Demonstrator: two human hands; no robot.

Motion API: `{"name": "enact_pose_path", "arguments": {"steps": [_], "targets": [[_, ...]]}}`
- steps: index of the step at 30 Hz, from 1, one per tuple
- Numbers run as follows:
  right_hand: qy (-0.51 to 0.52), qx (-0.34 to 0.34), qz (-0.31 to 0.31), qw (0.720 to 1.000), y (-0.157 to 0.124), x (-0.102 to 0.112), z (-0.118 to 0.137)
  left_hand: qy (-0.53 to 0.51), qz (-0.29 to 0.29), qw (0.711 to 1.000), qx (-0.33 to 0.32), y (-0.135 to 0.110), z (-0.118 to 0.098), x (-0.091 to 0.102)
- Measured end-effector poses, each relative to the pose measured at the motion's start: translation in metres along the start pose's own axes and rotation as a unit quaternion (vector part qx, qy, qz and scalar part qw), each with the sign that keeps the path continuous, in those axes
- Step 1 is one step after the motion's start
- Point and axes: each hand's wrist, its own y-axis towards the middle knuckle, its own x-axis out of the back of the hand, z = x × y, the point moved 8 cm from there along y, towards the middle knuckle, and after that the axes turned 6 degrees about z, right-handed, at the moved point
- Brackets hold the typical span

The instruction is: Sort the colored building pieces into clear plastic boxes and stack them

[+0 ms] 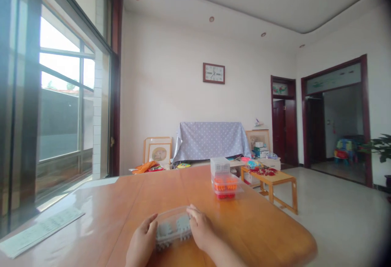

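A clear plastic box (pixel 173 227) with grey toothed pieces inside lies on the wooden table (pixel 146 193) close to me. My left hand (pixel 142 242) grips its left side with curled fingers. My right hand (pixel 201 230) lies over its right side, fingers bent on the lid. Farther out on the table stands a stack of clear boxes (pixel 224 181): the top one looks pale, the middle one holds orange pieces and the bottom one red pieces.
A printed paper sheet (pixel 39 230) lies at the table's left edge by the big window. Beyond the table are a small wooden bench (pixel 275 179) with red items, a cloth-covered piece of furniture (pixel 210 141), framed pictures on the floor, and open doorways at right.
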Motion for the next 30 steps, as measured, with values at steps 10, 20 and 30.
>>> {"name": "enact_pose_path", "arguments": {"steps": [10, 20, 30], "targets": [[-0.145, 0.070, -0.141, 0.977, -0.063, 0.045, 0.053, -0.046, -0.010, 0.998, -0.051, -0.004, -0.011, 0.002], [-0.137, 0.038, -0.076, 0.987, -0.067, 0.016, 0.038, -0.146, 0.084, 0.983, -0.067, -0.017, -0.034, -0.023], [-0.104, 0.012, -0.137, 0.985, -0.068, 0.050, 0.005, -0.004, 0.038, 0.995, -0.095, -0.017, -0.034, -0.018]]}}
